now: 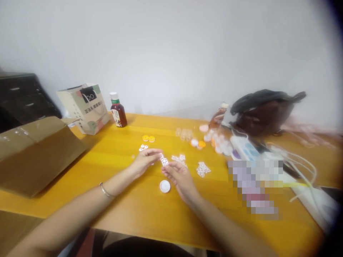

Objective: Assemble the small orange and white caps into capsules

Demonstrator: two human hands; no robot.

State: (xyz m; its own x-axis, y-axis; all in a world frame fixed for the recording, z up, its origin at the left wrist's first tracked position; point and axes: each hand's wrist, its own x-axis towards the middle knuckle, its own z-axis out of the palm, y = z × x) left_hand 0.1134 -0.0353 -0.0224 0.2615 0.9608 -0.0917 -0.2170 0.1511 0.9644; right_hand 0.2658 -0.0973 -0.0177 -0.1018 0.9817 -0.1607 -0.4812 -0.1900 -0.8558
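Observation:
Over the middle of a yellow wooden table (pixel 139 210), my left hand (pixel 146 160) and my right hand (pixel 179 175) both pinch a small white perforated sheet (pixel 164 161) held between them. A bracelet sits on my left wrist. A white round cap (pixel 165 186) lies on the table just below the hands. More white sheet pieces (pixel 203 169) and a further white piece (pixel 179 158) lie to the right of the hands. Small white bits (pixel 143 147) and two yellow round caps (pixel 148 138) lie behind my left hand.
A cardboard box (pixel 34 153) stands at the left, a printed paper bag (pixel 85 107) and a dark bottle (pixel 118 110) behind it. At the back right are small clear containers and caps (pixel 217 141), a power strip (pixel 245 148) with cables, and a dark bag (pixel 262 110).

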